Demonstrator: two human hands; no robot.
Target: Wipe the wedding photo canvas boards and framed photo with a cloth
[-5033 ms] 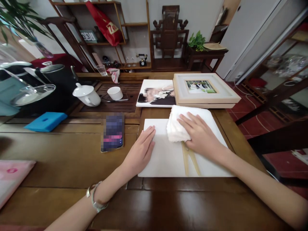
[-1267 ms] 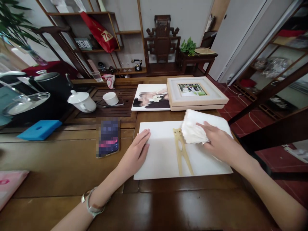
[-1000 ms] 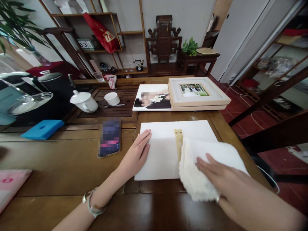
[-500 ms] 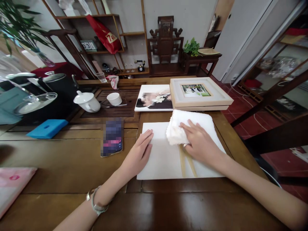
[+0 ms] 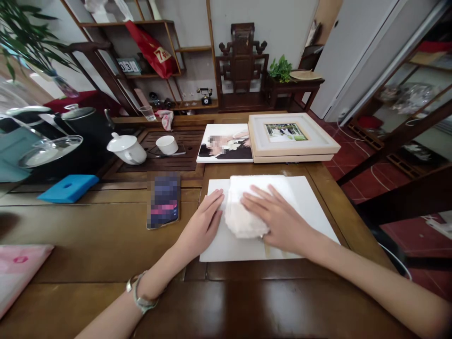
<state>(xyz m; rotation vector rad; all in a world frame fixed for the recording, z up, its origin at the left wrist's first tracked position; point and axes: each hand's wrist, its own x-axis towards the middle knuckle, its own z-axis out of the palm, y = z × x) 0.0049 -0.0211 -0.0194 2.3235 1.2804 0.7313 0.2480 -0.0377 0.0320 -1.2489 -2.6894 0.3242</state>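
My right hand [image 5: 270, 209] lies with fingers stretched out and spread on a folded white cloth [image 5: 236, 214], pressing it onto a flat white panel [image 5: 314, 207]. The thumb is mostly out of sight at the cloth's near edge. Two yellowish strips [image 5: 267, 252] show on the panel near its front edge, partly covered by my right hand and the cloth. Resting on the panel's left side, my left hand [image 5: 206, 221] is open, its fingers flat and holding nothing. The cloth is just right of its fingertips.
Behind the panel are a photo print [image 5: 224, 146] and stacked light-wood picture frames [image 5: 294, 150]. To the left lie a phone [image 5: 163, 202] and a blue block [image 5: 68, 188]. A lidded white cup [image 5: 127, 148] and a small white bowl [image 5: 167, 145] stand by the tea tray [image 5: 183, 165].
My right hand and the white cloth have moved left and nearer across the panel, covering more of the yellowish strips. My left hand has stayed in place.
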